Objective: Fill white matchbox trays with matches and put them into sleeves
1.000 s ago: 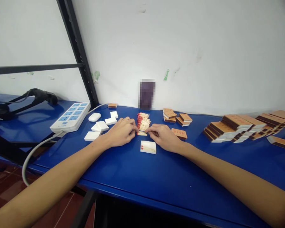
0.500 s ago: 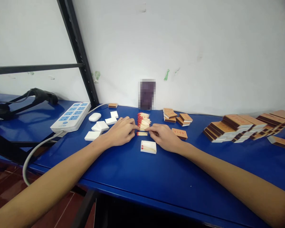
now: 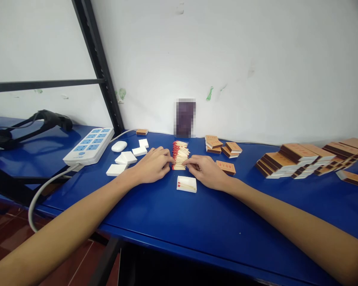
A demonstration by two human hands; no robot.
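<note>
My left hand [image 3: 152, 165] and right hand [image 3: 205, 171] rest knuckles-up on the blue table [image 3: 173, 214], fingertips meeting at the near end of a pile of red-tipped matches [image 3: 179, 154]. Between them they pinch a small bundle of matches [image 3: 178, 167] from either end, just clear of the main pile; both hands are curled loosely, not clenched, and I cannot tell how firm the pinch is. Right in front of the hands lies an open white tray [image 3: 186, 184] with a few matches already lying in it. As I judge it, the risk is that the bundle fans out or rolls if one side squeezes harder than the other, and a knuckle could nudge the pile and scatter it across the table. Both forearms stretch straight in from the near edge, wrists low, converging on the middle. To the left sit more empty white trays [image 3: 125, 159], a white mouse [image 3: 119, 146] and a power strip [image 3: 89, 146]; to the right, loose brown sleeves [image 3: 226, 167] and stacked matchboxes [image 3: 289, 159] further along near the wall.
</note>
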